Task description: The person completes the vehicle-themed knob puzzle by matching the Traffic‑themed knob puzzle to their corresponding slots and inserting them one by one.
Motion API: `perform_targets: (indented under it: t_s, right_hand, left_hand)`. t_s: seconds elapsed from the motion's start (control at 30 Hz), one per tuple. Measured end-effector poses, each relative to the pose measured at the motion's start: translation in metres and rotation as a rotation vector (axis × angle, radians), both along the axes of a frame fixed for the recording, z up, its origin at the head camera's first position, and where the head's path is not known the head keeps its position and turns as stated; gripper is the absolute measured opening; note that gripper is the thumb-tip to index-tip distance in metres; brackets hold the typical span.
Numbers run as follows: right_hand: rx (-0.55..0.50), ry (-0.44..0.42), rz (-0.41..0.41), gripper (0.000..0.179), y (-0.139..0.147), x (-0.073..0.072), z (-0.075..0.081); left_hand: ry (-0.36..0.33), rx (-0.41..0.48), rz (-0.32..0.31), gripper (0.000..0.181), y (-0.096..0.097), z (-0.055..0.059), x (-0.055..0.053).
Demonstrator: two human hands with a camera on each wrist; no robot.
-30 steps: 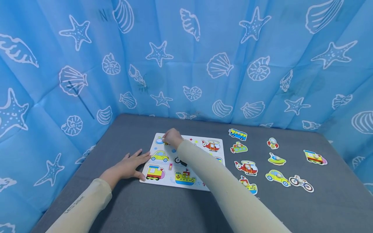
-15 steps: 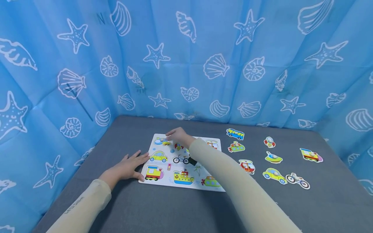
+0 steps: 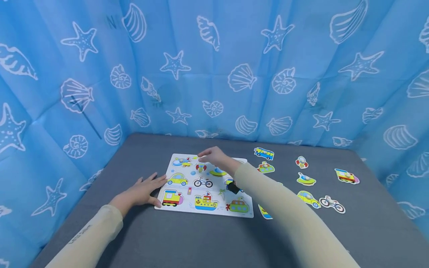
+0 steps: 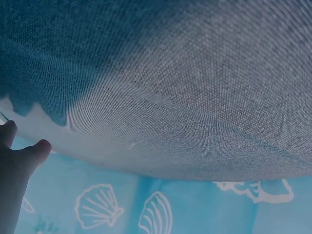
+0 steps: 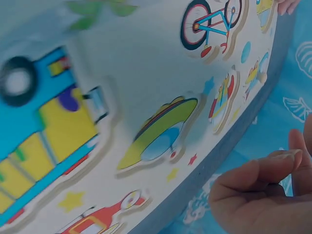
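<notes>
A white puzzle board (image 3: pixel 189 204) printed with vehicles lies on the grey table. At its top left corner an airplane piece (image 3: pixel 181 162) sits in the board, its knob showing in the right wrist view. My right hand (image 3: pixel 216 156) hovers over the board's far edge, fingers loosely bent and holding nothing. Below it in the head view are the rocket recess (image 3: pixel 201 168) and the flying saucer recess (image 5: pixel 158 134). My left hand (image 3: pixel 138 191) rests with spread fingers at the board's left edge; only its thumb and part of a finger (image 4: pixel 41 150) show in the left wrist view.
Loose knobbed pieces lie right of the board: a bus (image 3: pixel 264 153), submarine (image 3: pixel 266 167), rocket (image 3: pixel 302 162), flying saucer (image 3: pixel 306 179), car (image 3: pixel 308 199), bicycle (image 3: pixel 331 204) and train (image 3: pixel 346 176). The right sleeve partly covers a ship (image 3: pixel 265 213). A blue curtain (image 3: pixel 187 96) hangs behind.
My right hand has let go of the airplane piece at the board's top left, lifted and moved right. The left hand keeps its place, and the head view has shifted slightly.
</notes>
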State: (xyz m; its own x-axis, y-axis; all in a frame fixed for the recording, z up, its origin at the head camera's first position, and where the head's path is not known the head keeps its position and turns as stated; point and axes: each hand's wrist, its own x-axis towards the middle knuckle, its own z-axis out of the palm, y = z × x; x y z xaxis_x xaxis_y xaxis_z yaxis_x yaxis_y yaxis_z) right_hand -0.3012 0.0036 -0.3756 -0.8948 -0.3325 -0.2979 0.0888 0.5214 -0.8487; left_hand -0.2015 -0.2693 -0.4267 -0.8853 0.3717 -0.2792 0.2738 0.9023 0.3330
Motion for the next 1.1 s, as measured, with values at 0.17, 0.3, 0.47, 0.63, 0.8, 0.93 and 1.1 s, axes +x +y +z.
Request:
perform_targets:
  t_s: [0.17, 0.3, 0.47, 0.63, 0.8, 0.93, 1.1]
  right_hand:
    - [0.022, 0.021, 0.007, 0.03, 0.014, 0.004, 0.001]
    - [0.052, 0.041, 0.006, 0.03, 0.027, 0.009, 0.003]
    - [0.08, 0.072, 0.025, 0.031, 0.047, 0.017, 0.006]
    - [0.096, 0.103, 0.047, 0.031, 0.067, 0.024, 0.009]
    - [0.111, 0.128, 0.035, 0.031, 0.083, 0.026, 0.011]
    - [0.102, 0.125, 0.037, 0.033, 0.092, 0.026, 0.012]
    - [0.082, 0.111, 0.025, 0.034, 0.102, 0.029, 0.015]
  left_hand:
    - [-0.005, 0.005, 0.004, 0.099, -0.002, 0.001, 0.001]
    - [-0.013, 0.007, 0.008, 0.099, -0.001, 0.003, 0.0]
    - [-0.018, 0.015, 0.014, 0.1, 0.001, 0.003, 0.001]
    - [-0.016, 0.017, 0.012, 0.1, 0.001, 0.0, 0.002]
    - [-0.007, 0.013, 0.017, 0.1, 0.0, -0.001, 0.002]
    - [-0.007, 0.015, 0.019, 0.1, 0.0, -0.001, 0.003]
    - [-0.007, 0.022, 0.023, 0.099, 0.002, 0.001, 0.005]
